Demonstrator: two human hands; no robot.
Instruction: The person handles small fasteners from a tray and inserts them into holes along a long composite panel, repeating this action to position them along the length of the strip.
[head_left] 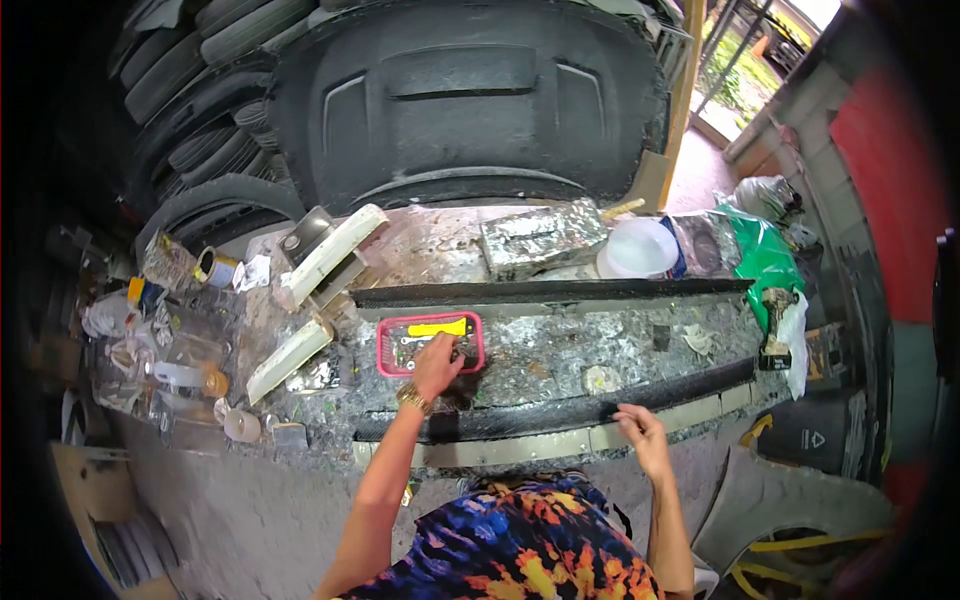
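Observation:
My left hand (437,366), with a gold-coloured watch (413,399) at its wrist, reaches down over a pink-rimmed basket (381,348). Its thumb and fingers look apart, though the fingertips are partly hidden. Inside the basket, just beyond the fingers, lies a yellow tool-like object (438,328), with small metal pieces around it. My right hand (645,437) hovers at the near side of the bench, loosely bent with fingers apart and nothing visible in it. Close to its fingertips runs a long black strip (500,420) with a pale, segmented front edge.
A second dark strip (560,293) lies farther back on the paint-stained bench. Behind it stand a spattered metal box (540,240) and a white tub (637,249). Pale beams (290,362) and bottles (180,374) crowd the left; a cordless tool (776,325) and green bag (765,250) are right.

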